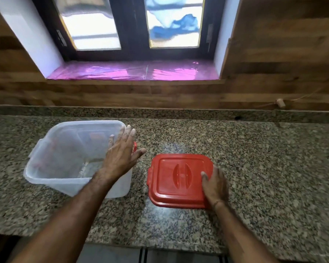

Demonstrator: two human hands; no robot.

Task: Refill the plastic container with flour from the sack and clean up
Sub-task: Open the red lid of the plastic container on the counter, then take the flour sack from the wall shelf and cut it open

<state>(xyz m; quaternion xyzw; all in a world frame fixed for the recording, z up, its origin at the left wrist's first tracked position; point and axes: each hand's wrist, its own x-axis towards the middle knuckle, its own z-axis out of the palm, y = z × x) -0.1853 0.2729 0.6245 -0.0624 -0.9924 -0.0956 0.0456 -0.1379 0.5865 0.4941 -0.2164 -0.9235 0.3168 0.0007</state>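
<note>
A clear plastic container (65, 154) stands open on the granite counter (264, 168) at the left, with only a thin trace of flour at its bottom. My left hand (122, 154) is spread flat with straight fingers over the container's right rim. The red lid (177, 179) lies flat on the counter to the right of the container. My right hand (215, 185) rests on the lid's right edge, fingers curled over it. No flour sack is in view.
A wood-panelled wall rises behind the counter, with a window and a sill covered in pink plastic sheet (133, 71). A small plug or knob (280, 103) sticks out of the wall at the right. The counter's front edge runs along the bottom.
</note>
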